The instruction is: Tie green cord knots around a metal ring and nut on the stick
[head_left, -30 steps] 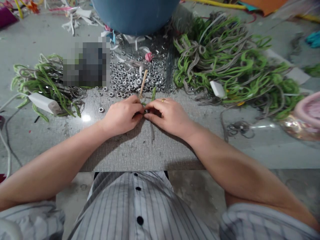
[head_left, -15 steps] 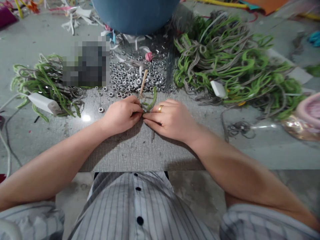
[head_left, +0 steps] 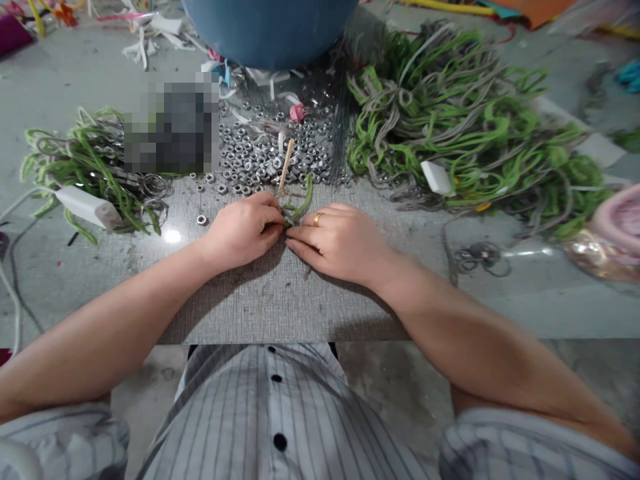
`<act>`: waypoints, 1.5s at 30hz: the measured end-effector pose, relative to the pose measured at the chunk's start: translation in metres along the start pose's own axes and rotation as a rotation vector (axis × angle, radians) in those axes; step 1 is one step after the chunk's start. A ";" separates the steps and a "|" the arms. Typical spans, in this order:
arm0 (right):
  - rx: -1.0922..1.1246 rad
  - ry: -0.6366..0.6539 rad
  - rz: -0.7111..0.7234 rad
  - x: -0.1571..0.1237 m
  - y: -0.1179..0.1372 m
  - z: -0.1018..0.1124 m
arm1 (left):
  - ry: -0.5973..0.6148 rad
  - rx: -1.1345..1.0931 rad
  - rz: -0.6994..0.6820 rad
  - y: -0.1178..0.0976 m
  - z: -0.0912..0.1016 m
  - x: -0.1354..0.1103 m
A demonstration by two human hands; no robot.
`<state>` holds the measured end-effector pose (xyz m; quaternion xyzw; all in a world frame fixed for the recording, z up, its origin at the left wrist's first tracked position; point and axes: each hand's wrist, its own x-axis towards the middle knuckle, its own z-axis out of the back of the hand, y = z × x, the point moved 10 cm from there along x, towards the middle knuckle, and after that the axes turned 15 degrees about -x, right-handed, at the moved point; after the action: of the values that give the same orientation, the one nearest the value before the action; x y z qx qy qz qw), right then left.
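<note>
Both hands meet at the middle of a grey textured board [head_left: 270, 300]. My left hand [head_left: 243, 230] is closed, pinching a small green and grey cord loop [head_left: 300, 203] and a thin wooden stick [head_left: 286, 167] that pokes up from its fingers. My right hand [head_left: 340, 240], with a gold ring, pinches the same cord from the right, fingertips touching the left hand's. Just beyond lies a heap of small metal nuts [head_left: 270, 153].
A big tangle of green and grey cords [head_left: 465, 133] lies at the right. A smaller bundle with key rings [head_left: 95, 167] lies at the left, beside a white tag [head_left: 87, 207]. A blue tub [head_left: 270, 27] stands behind. One loose nut [head_left: 203, 219] sits left of my hand.
My right hand rolled slightly, showing the ring more, and the green cord end tilted between the fingertips. The left hand barely moved.
</note>
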<state>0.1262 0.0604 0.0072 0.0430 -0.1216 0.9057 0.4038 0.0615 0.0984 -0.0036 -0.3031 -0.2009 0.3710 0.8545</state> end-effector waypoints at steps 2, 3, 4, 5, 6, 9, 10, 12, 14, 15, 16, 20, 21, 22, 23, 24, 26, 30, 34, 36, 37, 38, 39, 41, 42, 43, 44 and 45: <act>0.000 -0.019 0.008 -0.001 0.000 0.002 | -0.005 -0.001 0.002 0.000 0.001 0.000; -0.006 -0.026 0.011 -0.001 0.000 0.002 | -0.009 -0.001 0.000 -0.001 0.001 0.000; -0.015 -0.028 0.014 -0.001 0.001 0.003 | -0.011 -0.003 -0.004 -0.001 0.001 0.000; -0.022 -0.030 0.017 -0.001 0.001 0.003 | -0.013 -0.005 -0.009 -0.002 0.001 0.000; -0.027 -0.029 0.021 -0.001 0.002 0.003 | -0.012 -0.005 -0.013 -0.002 0.001 0.000; -0.040 -0.022 0.027 -0.001 0.004 0.002 | -0.002 -0.008 -0.010 -0.002 0.000 0.000; -0.045 -0.017 0.025 -0.001 0.005 0.001 | 0.003 -0.009 -0.005 -0.002 -0.001 0.000; -0.048 -0.009 0.021 -0.001 0.005 0.000 | 0.010 -0.011 0.005 -0.002 -0.001 0.000; -0.036 -0.017 0.023 -0.001 0.005 0.001 | 0.010 -0.003 0.016 -0.002 -0.001 0.000; -0.028 -0.027 0.023 -0.001 0.004 0.003 | 0.009 0.007 0.024 -0.002 -0.001 0.000; -0.018 -0.039 0.022 -0.001 0.004 0.004 | 0.009 0.018 0.032 -0.002 -0.001 -0.001; 0.014 -0.066 0.010 -0.002 -0.001 0.007 | 0.018 0.056 0.041 -0.002 -0.002 -0.001; 0.015 -0.067 0.012 -0.002 -0.001 0.007 | 0.020 0.058 0.038 -0.003 -0.002 -0.001; 0.013 -0.066 0.017 -0.002 -0.001 0.006 | 0.022 0.059 0.038 -0.003 -0.002 0.000; 0.007 -0.068 0.023 -0.003 0.000 0.006 | 0.024 0.060 0.041 -0.002 -0.002 0.000; -0.002 -0.070 0.029 -0.003 0.001 0.006 | 0.027 0.061 0.047 -0.002 -0.003 0.000; -0.022 -0.068 0.034 -0.003 0.003 0.006 | 0.032 0.061 0.058 0.000 -0.003 0.000; -0.048 -0.009 0.026 -0.002 0.006 0.002 | 0.026 0.047 0.044 0.000 -0.003 0.000; -0.024 0.034 0.008 0.000 0.007 0.000 | 0.014 0.042 0.026 0.000 -0.002 0.000; -0.013 0.026 0.001 0.000 0.007 0.001 | 0.020 0.042 0.025 -0.001 -0.003 0.000; -0.006 0.011 0.002 0.000 0.006 0.002 | 0.021 0.043 0.029 -0.001 -0.003 0.000; 0.003 -0.009 0.006 0.000 0.005 0.003 | 0.023 0.046 0.034 -0.001 -0.003 0.000; 0.014 -0.030 0.011 -0.001 0.005 0.004 | 0.025 0.049 0.040 -0.001 -0.003 0.000; 0.039 -0.065 0.022 -0.002 0.003 0.007 | 0.028 0.054 0.042 -0.001 -0.003 0.000; 0.045 -0.078 0.026 -0.002 0.003 0.007 | 0.029 0.055 0.037 -0.002 -0.002 0.000; 0.043 -0.085 0.029 -0.002 0.003 0.008 | 0.030 0.054 0.030 -0.003 -0.002 0.000; 0.031 -0.088 0.030 -0.003 0.003 0.008 | 0.031 0.052 0.022 -0.003 -0.003 0.000; 0.013 -0.085 0.032 -0.003 0.004 0.008 | 0.030 0.050 0.015 -0.004 -0.002 -0.001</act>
<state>0.1250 0.0538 0.0133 0.0822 -0.1337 0.9101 0.3834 0.0644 0.0949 -0.0030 -0.2888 -0.1764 0.3778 0.8618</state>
